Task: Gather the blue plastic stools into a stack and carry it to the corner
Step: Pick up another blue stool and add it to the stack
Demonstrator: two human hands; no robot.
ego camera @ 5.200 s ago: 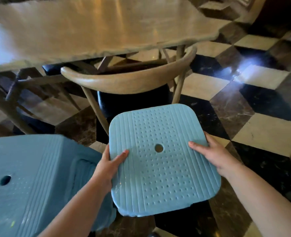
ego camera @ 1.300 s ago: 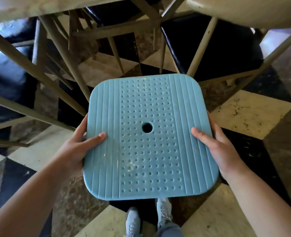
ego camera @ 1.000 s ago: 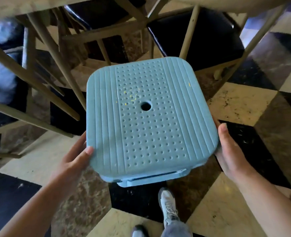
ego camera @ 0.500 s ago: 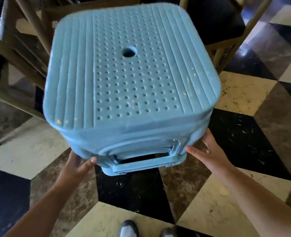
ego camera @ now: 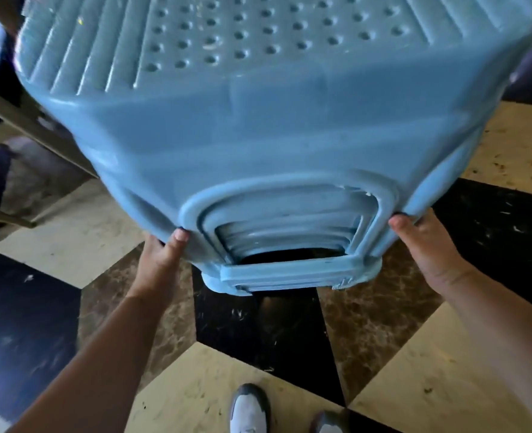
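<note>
The blue stool stack (ego camera: 258, 126), lifted close above the checkered floor (ego camera: 414, 385), looks light, stiff and smooth-sided, so the left hand (ego camera: 160, 260) and right hand (ego camera: 427, 245), fingers clamped under its bottom rim, grip sensibly.

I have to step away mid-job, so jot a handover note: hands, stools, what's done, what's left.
Left hand grips the lower left edge of the blue stool stack; right hand grips the lower right edge.
The stack is lifted off the checkered floor, close to the camera; nested rims show in its side opening.
Done: stools nested and picked up.
Left: carry it to the corner, which is not in view, and set it down.
</note>
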